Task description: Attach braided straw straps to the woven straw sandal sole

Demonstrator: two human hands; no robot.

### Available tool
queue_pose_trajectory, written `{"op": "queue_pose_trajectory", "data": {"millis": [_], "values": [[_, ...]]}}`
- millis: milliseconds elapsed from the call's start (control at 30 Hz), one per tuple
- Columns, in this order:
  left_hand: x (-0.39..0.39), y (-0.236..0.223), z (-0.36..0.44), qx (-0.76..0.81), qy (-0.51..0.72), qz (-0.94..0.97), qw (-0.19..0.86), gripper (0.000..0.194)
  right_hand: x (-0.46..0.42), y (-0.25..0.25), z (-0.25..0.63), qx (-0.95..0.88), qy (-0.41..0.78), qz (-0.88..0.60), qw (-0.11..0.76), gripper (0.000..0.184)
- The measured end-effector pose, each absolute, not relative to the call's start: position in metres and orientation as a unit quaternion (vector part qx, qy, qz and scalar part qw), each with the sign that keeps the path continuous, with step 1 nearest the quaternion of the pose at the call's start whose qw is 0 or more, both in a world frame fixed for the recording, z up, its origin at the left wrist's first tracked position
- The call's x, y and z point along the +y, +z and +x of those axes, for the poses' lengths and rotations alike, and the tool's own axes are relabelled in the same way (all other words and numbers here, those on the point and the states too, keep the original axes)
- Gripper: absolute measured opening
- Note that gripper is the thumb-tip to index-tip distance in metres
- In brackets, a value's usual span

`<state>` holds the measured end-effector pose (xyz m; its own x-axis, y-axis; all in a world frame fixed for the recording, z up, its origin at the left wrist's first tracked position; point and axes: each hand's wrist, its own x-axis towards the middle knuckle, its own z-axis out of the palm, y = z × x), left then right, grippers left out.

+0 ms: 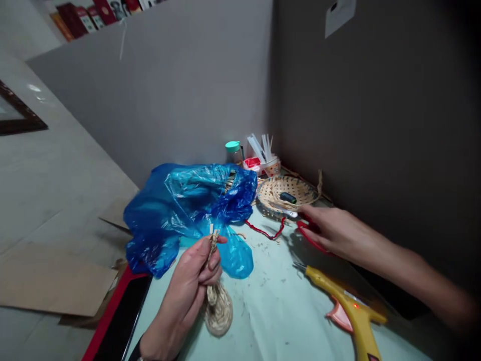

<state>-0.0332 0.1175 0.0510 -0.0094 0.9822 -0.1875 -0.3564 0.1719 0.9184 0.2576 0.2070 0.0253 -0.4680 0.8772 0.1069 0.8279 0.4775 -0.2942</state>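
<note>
Fingers of the left hand point(195, 271) pinched together on a braided cord point(213, 245), lower center, coil point(219, 317) below; slack grip could let the loose ends unravel. Blue bag point(188, 195) just beyond. Woven basket point(267, 194) right of center, red-handled scissors point(313, 239) at its near rim; blades could snag the weave if swung low. Right hand point(332, 228) blurred, seemingly clamped on the handles. Yellow glue gun point(356, 311) lower right, light on; a dropped wrist could brush its possibly hot nozzle point(299, 266).
</note>
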Motion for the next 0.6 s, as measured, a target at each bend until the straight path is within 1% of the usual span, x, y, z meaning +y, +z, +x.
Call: {"op": "queue_pose_trajectory", "data": {"millis": [67, 167, 233, 367, 533, 600], "values": [[0.113, 0.046, -0.037, 0.455, 0.546, 0.336, 0.618, 0.025, 0.206, 0.022, 0.244, -0.866, 0.106, -0.48, 0.086, 0.021], [0.109, 0.039, -0.042, 0.443, 0.551, 0.331, 0.626, 0.026, 0.204, 0.019, 0.228, -0.871, 0.113, -0.475, 0.046, 0.026], [0.107, 0.036, -0.046, 0.43, 0.555, 0.331, 0.631, 0.027, 0.204, 0.018, 0.221, -0.871, 0.107, -0.479, 0.035, 0.028], [0.106, 0.031, -0.047, 0.424, 0.554, 0.324, 0.639, 0.024, 0.209, 0.014, 0.22, -0.879, 0.085, -0.468, 0.043, 0.029], [0.103, 0.025, -0.038, 0.421, 0.528, 0.329, 0.661, 0.027, 0.216, 0.004, 0.226, -0.892, 0.059, -0.445, 0.06, 0.027], [0.101, 0.022, -0.034, 0.424, 0.518, 0.331, 0.665, 0.028, 0.214, 0.006, 0.225, -0.886, 0.049, -0.453, 0.083, 0.023]]}}
